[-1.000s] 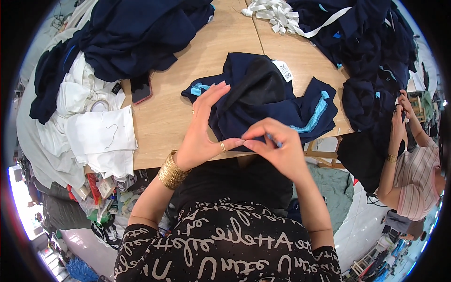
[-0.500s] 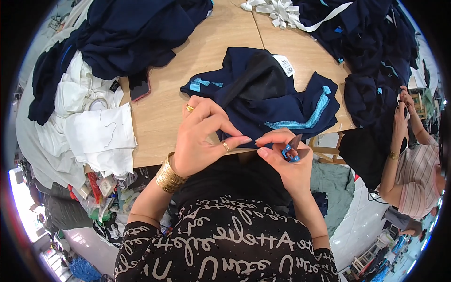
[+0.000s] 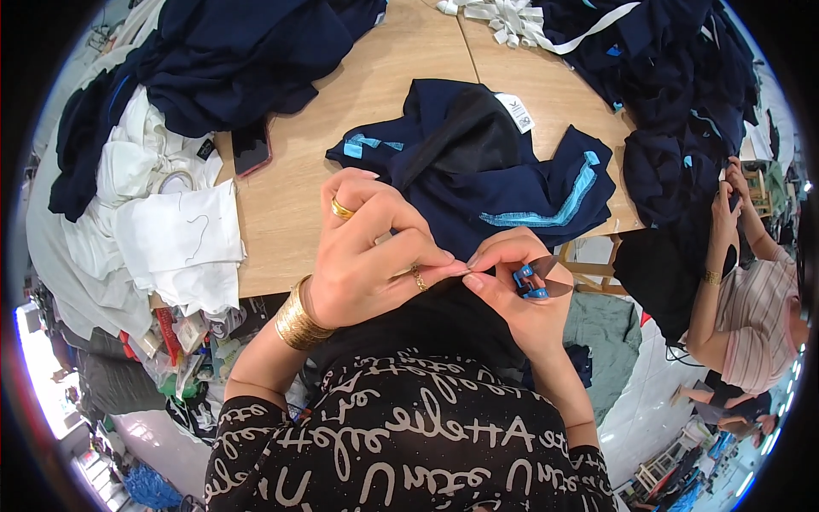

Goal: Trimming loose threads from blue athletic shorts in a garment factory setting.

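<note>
A: Left hand (image 3: 363, 256), frame centre. State of grip?
B: Thumb and fingertip pinched together, tips meeting the right hand's. Cannot tell whether anything fine sits between them. Gold bangles (image 3: 300, 316) at the wrist.
A: Right hand (image 3: 525, 311), just right of centre?
B: Grip pinched too, at thumb and forefinger; the same hand grasps blue snips (image 3: 536, 293), dark blades angled toward frame right.
A: Nearest cloth?
B: Navy garment (image 3: 520, 194), centre to right of centre, lying rumpled on the worktop (image 3: 281, 230) just beyond both hands. Light-blue strip (image 3: 550, 211) along its right part, white label (image 3: 515, 113) at its upper edge.
A: Left side of frame?
B: Navy heap (image 3: 239, 64) upper left; dark phone (image 3: 252, 149) at its lower edge. White cloth (image 3: 179, 243) lower down, a loose dark thread (image 3: 197, 235) curled on top.
A: Upper right?
B: White strips (image 3: 503, 19) bunched at the top, right of centre, beside a dark heap (image 3: 657, 94) that spreads down the right side.
A: Anyone else?
B: Co-worker (image 3: 755, 328) at the right edge, striped top, both hands up at the dark heap.
</note>
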A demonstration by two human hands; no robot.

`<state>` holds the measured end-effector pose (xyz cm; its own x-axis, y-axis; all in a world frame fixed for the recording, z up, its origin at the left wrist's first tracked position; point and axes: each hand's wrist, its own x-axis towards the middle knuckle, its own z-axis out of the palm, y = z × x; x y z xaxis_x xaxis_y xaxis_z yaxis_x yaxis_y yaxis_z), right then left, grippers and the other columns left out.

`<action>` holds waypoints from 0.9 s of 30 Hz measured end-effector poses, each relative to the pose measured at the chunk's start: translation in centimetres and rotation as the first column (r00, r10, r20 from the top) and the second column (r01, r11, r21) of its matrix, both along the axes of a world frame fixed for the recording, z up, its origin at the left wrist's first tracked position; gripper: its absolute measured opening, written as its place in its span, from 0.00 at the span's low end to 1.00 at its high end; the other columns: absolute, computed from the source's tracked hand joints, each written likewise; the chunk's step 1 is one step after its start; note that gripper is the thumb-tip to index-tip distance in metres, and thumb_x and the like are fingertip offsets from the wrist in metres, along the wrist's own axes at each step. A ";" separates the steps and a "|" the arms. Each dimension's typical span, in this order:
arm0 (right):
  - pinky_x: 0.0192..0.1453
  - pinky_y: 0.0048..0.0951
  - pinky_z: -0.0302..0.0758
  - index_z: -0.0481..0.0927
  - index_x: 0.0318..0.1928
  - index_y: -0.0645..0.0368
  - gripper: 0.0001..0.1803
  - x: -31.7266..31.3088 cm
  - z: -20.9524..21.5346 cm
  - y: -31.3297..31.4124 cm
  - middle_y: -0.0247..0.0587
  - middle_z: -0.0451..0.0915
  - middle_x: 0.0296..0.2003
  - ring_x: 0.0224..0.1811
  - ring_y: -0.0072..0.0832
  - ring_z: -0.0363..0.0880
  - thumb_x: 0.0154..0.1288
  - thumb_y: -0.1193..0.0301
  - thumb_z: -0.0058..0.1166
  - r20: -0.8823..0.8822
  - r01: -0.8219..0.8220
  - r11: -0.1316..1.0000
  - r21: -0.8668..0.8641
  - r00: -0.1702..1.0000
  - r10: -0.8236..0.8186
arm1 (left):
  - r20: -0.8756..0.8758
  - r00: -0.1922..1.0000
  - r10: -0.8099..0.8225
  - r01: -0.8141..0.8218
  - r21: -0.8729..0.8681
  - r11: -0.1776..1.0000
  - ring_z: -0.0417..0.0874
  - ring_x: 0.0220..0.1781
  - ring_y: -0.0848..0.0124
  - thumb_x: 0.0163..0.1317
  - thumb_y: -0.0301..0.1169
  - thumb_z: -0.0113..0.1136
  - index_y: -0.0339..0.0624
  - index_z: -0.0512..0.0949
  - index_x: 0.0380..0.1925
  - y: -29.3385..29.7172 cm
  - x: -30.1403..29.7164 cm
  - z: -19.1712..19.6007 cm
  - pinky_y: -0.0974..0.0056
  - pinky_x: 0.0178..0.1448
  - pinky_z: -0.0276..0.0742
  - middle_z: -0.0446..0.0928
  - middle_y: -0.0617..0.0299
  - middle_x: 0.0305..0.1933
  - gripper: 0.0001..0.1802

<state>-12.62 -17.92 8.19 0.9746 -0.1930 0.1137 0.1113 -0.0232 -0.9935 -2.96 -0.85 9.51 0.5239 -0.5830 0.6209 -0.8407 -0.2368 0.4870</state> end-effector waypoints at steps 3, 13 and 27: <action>0.23 0.13 0.55 0.79 0.31 0.60 0.09 -0.1 0.4 0.1 0.33 0.77 0.33 0.20 0.10 0.59 0.49 0.82 0.65 0.018 -0.004 1.000 -0.001 1.000 0.004 | 0.052 0.999 -0.006 0.006 -0.001 1.000 0.70 0.36 0.70 0.31 0.35 0.75 0.53 0.79 0.18 0.0 -0.1 0.1 0.57 0.52 0.61 0.71 0.74 0.27 0.13; 0.21 0.13 0.54 0.80 0.32 0.59 0.09 -0.3 0.3 -0.4 0.34 0.77 0.34 0.21 0.10 0.60 0.49 0.81 0.65 0.144 -0.030 0.992 -0.122 0.988 0.048 | 0.113 0.993 -0.046 0.044 0.017 0.999 0.70 0.36 0.72 0.35 0.36 0.73 0.53 0.79 0.18 0.3 -0.2 0.5 0.55 0.54 0.62 0.70 0.74 0.27 0.11; 0.24 0.15 0.63 0.79 0.32 0.59 0.11 -0.4 2.1 -1.0 0.34 0.77 0.32 0.28 0.17 0.72 0.47 0.82 0.66 0.003 -0.148 0.954 -0.262 0.988 0.154 | -0.105 0.967 -0.233 0.242 0.085 0.967 0.70 0.38 0.68 0.36 0.35 0.73 0.48 0.76 0.19 0.3 0.6 0.8 0.58 0.52 0.60 0.69 0.71 0.28 0.13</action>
<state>-13.02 -18.93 10.29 0.9865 -0.0041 0.1637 0.1569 -0.2618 -0.9523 -2.33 -0.53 10.28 0.4160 -0.7522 0.5111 -0.8305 -0.0853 0.5505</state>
